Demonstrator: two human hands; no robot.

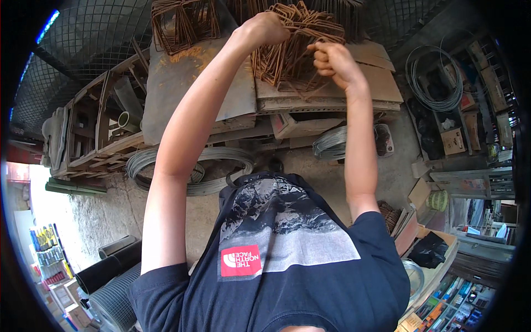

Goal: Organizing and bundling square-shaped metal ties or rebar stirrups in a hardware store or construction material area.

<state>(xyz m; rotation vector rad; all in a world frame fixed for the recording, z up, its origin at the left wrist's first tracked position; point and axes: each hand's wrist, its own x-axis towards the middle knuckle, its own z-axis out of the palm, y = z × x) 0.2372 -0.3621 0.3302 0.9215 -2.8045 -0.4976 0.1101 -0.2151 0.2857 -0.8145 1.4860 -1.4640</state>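
A heaped bundle of rusty rebar stirrups (287, 58), bent into rectangular loops, rests at the front of the cardboard-covered bench. At the upper left of this bundle is my left hand (263, 29), closed on stirrups, its fingertips mostly hidden. My right hand (336, 63) is at the bundle's right side with fingers curled, thumb and forefinger pinched on a thin rod. Both arms reach forward over the bench. A second stack of rusty stirrups (185, 25) sits farther left, apart from my hands.
Flat cardboard (379, 83) and a grey sheet (166, 105) cover the bench. Coils of wire (221, 160) lie on the floor beneath it. Wooden shelving (88, 119) stands left, and a hanging wire coil (434, 77) is at right. Mesh rolls (113, 299) lie at lower left.
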